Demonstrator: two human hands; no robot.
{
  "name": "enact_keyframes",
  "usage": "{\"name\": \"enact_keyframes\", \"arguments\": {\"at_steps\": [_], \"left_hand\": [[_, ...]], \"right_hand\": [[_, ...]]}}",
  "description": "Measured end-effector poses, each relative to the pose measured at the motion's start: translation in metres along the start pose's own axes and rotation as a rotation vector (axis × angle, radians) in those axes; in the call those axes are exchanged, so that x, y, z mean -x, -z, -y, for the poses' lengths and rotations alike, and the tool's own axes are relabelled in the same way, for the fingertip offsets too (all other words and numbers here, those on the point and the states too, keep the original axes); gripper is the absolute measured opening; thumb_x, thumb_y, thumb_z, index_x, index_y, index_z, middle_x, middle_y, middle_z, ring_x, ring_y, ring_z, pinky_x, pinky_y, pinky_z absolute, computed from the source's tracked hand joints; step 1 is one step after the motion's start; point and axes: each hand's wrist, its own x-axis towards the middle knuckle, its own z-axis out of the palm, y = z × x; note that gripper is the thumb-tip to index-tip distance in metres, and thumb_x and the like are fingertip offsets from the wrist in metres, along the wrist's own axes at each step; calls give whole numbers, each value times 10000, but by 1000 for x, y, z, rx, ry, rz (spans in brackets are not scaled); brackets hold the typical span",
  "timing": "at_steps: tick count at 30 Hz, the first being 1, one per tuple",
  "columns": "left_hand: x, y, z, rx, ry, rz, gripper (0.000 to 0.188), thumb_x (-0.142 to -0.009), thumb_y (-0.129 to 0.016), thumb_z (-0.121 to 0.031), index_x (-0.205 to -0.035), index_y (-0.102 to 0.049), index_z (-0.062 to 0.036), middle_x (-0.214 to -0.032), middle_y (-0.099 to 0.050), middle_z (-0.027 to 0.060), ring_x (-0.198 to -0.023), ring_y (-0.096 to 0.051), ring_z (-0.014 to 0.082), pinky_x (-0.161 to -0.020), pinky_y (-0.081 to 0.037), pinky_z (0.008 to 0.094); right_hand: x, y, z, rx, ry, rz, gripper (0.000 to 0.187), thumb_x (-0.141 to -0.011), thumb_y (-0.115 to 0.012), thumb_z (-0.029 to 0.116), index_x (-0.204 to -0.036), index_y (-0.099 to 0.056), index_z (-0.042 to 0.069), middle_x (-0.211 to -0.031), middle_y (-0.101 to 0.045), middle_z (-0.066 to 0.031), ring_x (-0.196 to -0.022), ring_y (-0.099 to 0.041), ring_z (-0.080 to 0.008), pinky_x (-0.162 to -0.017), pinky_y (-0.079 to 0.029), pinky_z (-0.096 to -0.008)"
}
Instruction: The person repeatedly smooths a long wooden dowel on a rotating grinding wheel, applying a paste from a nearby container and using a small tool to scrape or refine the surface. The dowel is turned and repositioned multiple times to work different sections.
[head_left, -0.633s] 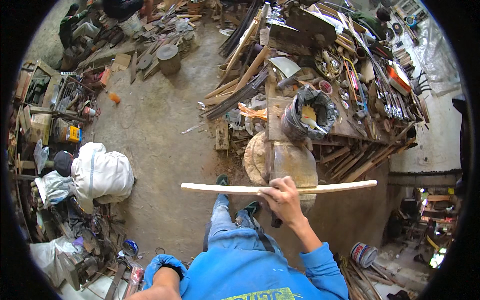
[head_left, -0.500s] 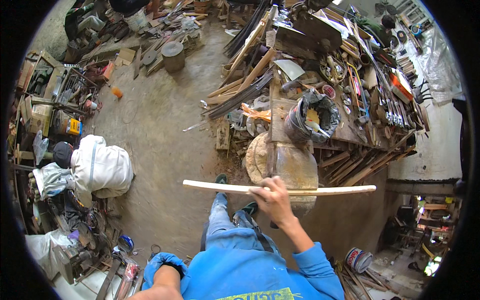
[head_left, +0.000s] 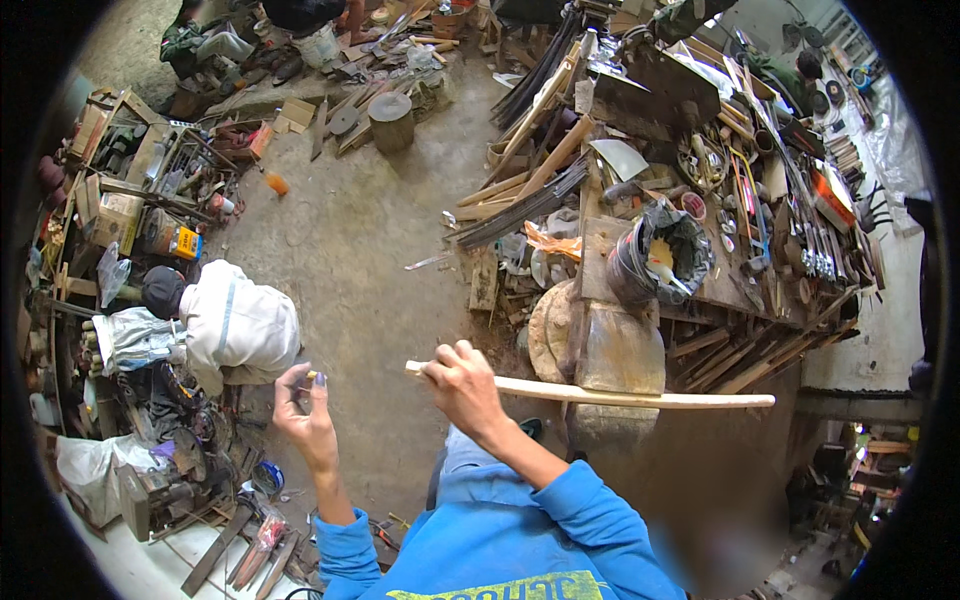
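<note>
A long, pale, slightly curved wooden stick [head_left: 690, 402] lies crosswise in front of me. My right hand [head_left: 466, 392] is closed around it near its left end, and a short tip sticks out past the fingers. The stick's right part passes over a worn, rounded wooden block [head_left: 620, 350]; whether they touch I cannot tell. Left of the stick's end, my left hand [head_left: 306, 415] is raised, thumb and fingers pinching a small yellowish piece [head_left: 313, 375]. That piece is too small to name and is apart from the stick.
At left a person in a white top [head_left: 240, 325] bends over beside cluttered shelves. To the right, a workbench holds a bucket with a black liner [head_left: 622, 268], tools and scrap. A round log stump [head_left: 391, 125] stands farther off on the concrete floor [head_left: 350, 230].
My left hand has come up from the lower edge, now pinching a small piece. My right hand has shifted left, from the stick's middle to near its left end. The view has turned slightly.
</note>
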Motion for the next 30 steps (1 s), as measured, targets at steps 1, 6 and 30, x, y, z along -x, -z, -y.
{"name": "enact_keyframes", "arguments": {"at_steps": [1,6,30], "left_hand": [[6,-2,31,81,103,-10,221,-856,-725,-102,-1037,-642,-7,-840,-607,1,-706,-533,110,-717,-450,244],[59,2,171,280,750,-100,273,-857,-743,-119,-1099,-642,-45,-880,-629,-19,-697,-539,50,-611,-422,196],[202,-23,272,-223,493,318,154,-817,-719,2,-960,-661,-2,-815,-625,29,-753,-563,123,-697,-486,286]], "right_hand": [[6,9,-6,-14,-34,6,86,-790,-737,184,-821,-730,103,-826,-581,-43,-858,-556,-244,-735,-470,-365],[62,82,-54,-8,-223,-6,85,-768,-762,202,-797,-727,130,-835,-576,-23,-854,-534,-247,-757,-463,-382],[193,230,-176,51,-315,-103,85,-764,-797,258,-813,-776,192,-847,-597,0,-887,-533,-227,-819,-421,-368]]}}
